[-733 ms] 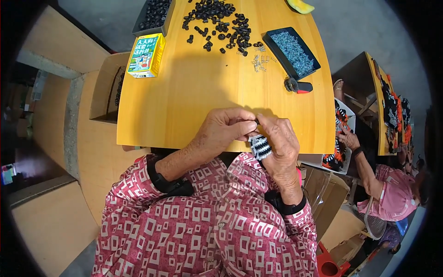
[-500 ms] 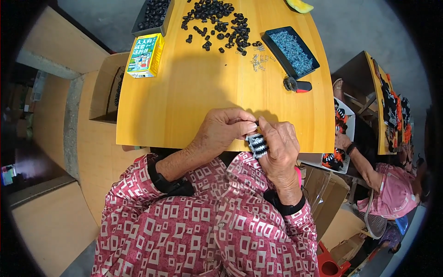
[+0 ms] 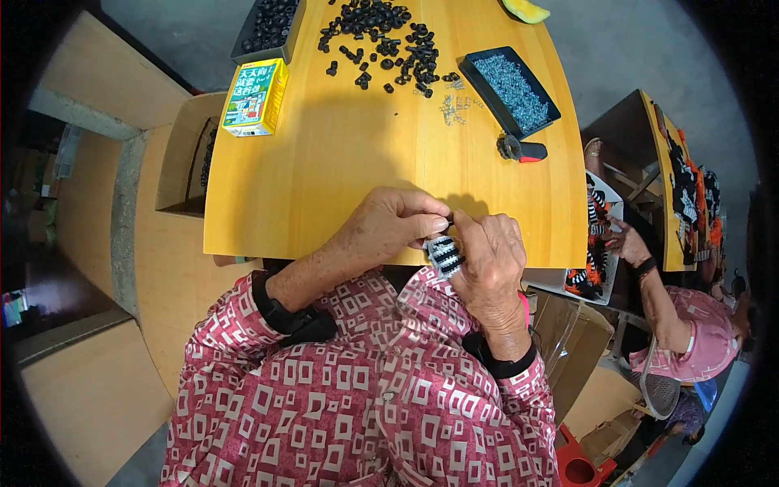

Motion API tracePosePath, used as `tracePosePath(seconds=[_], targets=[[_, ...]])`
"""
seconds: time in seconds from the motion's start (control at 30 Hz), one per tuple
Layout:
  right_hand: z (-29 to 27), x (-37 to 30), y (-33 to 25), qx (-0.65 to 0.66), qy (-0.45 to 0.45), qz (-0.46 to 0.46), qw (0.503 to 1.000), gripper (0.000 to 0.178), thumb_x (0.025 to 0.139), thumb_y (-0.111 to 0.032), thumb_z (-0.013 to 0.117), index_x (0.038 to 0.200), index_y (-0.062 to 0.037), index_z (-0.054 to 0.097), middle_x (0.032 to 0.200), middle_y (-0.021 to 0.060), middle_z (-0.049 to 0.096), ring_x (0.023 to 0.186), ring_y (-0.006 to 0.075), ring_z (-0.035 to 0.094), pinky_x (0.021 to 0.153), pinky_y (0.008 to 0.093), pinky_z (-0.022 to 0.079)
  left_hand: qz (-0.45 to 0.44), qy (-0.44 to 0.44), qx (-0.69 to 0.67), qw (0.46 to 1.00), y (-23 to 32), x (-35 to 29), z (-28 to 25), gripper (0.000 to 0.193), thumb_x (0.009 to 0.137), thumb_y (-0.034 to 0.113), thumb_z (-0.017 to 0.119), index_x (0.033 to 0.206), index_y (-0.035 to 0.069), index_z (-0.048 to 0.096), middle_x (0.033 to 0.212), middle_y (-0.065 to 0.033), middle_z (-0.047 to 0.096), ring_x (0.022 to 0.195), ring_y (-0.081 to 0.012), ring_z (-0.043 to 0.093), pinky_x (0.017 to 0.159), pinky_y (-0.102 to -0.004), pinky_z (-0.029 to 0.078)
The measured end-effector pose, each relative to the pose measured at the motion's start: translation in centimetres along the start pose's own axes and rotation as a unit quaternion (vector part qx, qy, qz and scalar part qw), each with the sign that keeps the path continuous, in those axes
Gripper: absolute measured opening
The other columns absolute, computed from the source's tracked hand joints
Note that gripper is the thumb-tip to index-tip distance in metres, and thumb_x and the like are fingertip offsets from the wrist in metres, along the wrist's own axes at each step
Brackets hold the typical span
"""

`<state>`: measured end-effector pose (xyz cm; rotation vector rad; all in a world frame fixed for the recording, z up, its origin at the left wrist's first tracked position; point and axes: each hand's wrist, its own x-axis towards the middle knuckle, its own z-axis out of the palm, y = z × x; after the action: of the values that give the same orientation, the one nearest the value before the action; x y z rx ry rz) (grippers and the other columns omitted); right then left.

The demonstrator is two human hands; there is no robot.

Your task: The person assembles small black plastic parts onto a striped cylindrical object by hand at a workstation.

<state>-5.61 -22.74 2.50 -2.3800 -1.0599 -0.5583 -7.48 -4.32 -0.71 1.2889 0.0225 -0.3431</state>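
Note:
Near the table's front edge my left hand point(image 3: 395, 223) and my right hand point(image 3: 490, 258) meet with fingers pinched together. Between their fingertips a small black part point(image 3: 450, 219) shows, mostly hidden by thumbs and fingers. Just below it is a black-and-white striped piece point(image 3: 445, 257), knitted-looking, against the fingers of my right hand; I cannot tell whether it is held or worn on a finger. Farther up the table lie many loose black parts point(image 3: 422, 57) and a few small clear pieces point(image 3: 456, 108).
A black tray point(image 3: 497, 122) of small clear pieces stands at the right, a black-and-red brush point(image 3: 531, 152) beside it. At the left are a yellow-green box point(image 3: 256, 97) and a dark bin point(image 3: 296, 20) of black parts. Another person's hand point(image 3: 629, 241) reaches over a white box point(image 3: 614, 280) of striped items.
The striped piece has shifted slightly left and turned between my hands. My hands stay nearly in place. The other person's hand has lifted from the box at the right.

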Motion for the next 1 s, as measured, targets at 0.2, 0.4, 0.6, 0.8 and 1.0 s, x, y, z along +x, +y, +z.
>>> tracePosePath(seconds=[0.2, 0.4, 0.6, 0.8, 1.0], targets=[[0.2, 0.0, -0.2, -0.03, -0.054, 0.012, 0.998, 0.029, 0.068, -0.008, 0.072, 0.095, 0.0, 0.064, 0.073, 0.0103, 0.05, 0.07, 0.0278, 0.053, 0.066, 0.0396, 0.043, 0.034, -0.003, 0.017, 0.999, -0.5, 0.1, -0.3, 0.018, 0.092, 0.014, 0.065, 0.096, -0.004, 0.069, 0.082, -0.0018, 0.065, 0.072, -0.007, 0.057, 0.067, -0.023, 0.048], [1.0, 0.6, 0.4, 0.079, 0.015, 0.041, 0.996, 0.032, 0.071, -0.009, 0.077, 0.1, -0.0022, 0.066, 0.075, 0.0093, 0.054, 0.07, 0.0274, 0.056, 0.065, 0.0386, 0.044, 0.035, 0.024, -0.049, 0.998, 0.3, -0.2, 0.5, 0.019, 0.093, 0.016, 0.064, 0.094, -0.003, 0.069, 0.082, 0.0, 0.064, 0.074, -0.006, 0.056, 0.068, -0.0231, 0.047], [1.3, 0.1, 0.8, 0.042, 0.017, 0.006, 0.999, 0.034, 0.071, -0.008, 0.076, 0.102, 0.0016, 0.066, 0.072, 0.0107, 0.057, 0.069, 0.0275, 0.058, 0.066, 0.0383, 0.046, 0.038, 0.026, 0.001, 0.999, 0.3, -0.1, 0.4, 0.023, 0.094, 0.017, 0.062, 0.099, -0.004, 0.069, 0.083, -0.0012, 0.065, 0.078, -0.0065, 0.057, 0.071, -0.024, 0.047], [1.0, 0.1, 1.4, -0.018, 0.018, -0.021, 0.999, 0.035, 0.069, -0.009, 0.077, 0.1, 0.0014, 0.065, 0.071, 0.0113, 0.056, 0.066, 0.0287, 0.057, 0.063, 0.0382, 0.046, 0.056, 0.001, 0.081, 0.995, -0.2, 0.2, -0.7, 0.025, 0.092, 0.016, 0.064, 0.101, -0.006, 0.069, 0.087, -0.005, 0.068, 0.081, -0.0096, 0.061, 0.073, -0.0254, 0.049], [0.8, -0.1, 0.9, -0.005, -0.018, -0.036, 0.999, 0.036, 0.064, -0.002, 0.063, 0.099, 0.0054, 0.062, 0.074, 0.013, 0.053, 0.067, 0.0296, 0.054, 0.064, 0.0403, 0.044, 0.04, 0.001, 0.048, 0.998, -0.5, 0.1, -0.4, 0.024, 0.089, 0.015, 0.066, 0.1, -0.006, 0.07, 0.086, -0.0068, 0.069, 0.082, -0.0105, 0.063, 0.075, -0.0275, 0.051]])
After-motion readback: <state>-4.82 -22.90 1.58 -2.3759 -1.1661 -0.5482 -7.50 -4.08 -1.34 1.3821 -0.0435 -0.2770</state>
